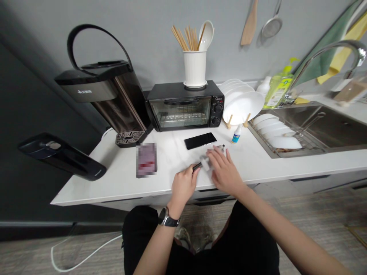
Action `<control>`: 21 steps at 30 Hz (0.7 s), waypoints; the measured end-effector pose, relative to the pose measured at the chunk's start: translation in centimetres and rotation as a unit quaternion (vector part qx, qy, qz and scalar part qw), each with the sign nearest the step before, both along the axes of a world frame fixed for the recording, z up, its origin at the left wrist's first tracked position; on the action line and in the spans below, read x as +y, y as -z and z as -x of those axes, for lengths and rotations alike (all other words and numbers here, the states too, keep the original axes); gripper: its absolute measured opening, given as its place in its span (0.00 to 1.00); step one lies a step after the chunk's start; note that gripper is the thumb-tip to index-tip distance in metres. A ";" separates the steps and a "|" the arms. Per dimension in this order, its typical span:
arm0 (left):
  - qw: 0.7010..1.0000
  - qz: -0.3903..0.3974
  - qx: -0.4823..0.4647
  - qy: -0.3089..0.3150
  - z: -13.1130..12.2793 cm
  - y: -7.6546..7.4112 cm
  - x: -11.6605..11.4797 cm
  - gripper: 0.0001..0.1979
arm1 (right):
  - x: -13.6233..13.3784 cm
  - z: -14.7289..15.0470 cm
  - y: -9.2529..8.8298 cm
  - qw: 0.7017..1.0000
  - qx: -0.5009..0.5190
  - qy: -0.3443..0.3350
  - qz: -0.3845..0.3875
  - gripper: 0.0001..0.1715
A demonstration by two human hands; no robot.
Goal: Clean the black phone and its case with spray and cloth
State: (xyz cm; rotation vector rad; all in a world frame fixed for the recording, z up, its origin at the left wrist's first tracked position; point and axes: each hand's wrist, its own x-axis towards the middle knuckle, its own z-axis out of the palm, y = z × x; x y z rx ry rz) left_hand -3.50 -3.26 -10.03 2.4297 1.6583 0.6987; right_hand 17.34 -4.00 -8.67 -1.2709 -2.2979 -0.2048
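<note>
Black handle [197, 167] near counter's [114, 191] front edge
left hand [183, 183] closed around it; right hand [224, 169] over a blurred pale thing [205, 164], grip unclear; phone [200, 141] behind

you have bare desk [164, 154] between the pixelated purple item [146, 159] and your left hand [182, 185]; ahead, the toaster oven [185, 109] blocks you behind the flat phone [200, 141], and the small bottle [236, 135] stands beyond your right hand [225, 169].

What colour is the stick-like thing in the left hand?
The stick-like thing is black, seen in the head view.
</note>
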 end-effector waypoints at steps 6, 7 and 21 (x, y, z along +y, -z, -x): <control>0.999 0.033 0.033 0.006 0.4 0.5 0.3 0.10 | -1.6 3.9 -0.3 0.992 -0.032 -0.119 0.011 0.41; 0.999 0.032 0.030 0.007 0.4 0.5 0.3 0.09 | -1.2 3.3 -0.2 0.993 -0.036 -0.109 0.004 0.40; 0.999 -0.030 -0.015 0.019 0.2 0.2 0.0 0.14 | 4.2 -4.2 -3.0 0.988 0.156 -0.002 -0.002 0.27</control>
